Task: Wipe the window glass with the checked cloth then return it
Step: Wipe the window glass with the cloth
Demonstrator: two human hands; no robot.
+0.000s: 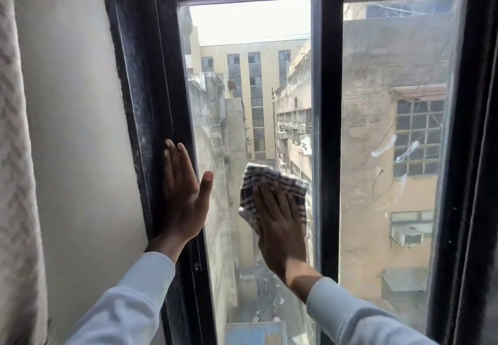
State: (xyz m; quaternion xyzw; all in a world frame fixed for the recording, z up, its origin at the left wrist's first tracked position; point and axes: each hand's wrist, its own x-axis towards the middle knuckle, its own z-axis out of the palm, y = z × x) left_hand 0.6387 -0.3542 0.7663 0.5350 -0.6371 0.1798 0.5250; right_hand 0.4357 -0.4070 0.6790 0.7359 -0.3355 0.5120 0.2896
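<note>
A black-and-white checked cloth [262, 183] is pressed flat against the left pane of window glass [250, 88] by my right hand [280, 223], palm on the cloth, fingers spread upward. The cloth sits low on the pane, near the centre bar. My left hand [183, 191] rests open against the black left window frame [151, 102], fingers on the frame and thumb sticking out over the glass. It holds nothing.
A black centre bar [330, 129] separates the left pane from the right pane [390, 102], which shows white smears and scratches. A pale wall [75, 102] and a textured curtain [13, 156] are on the left. Buildings show outside.
</note>
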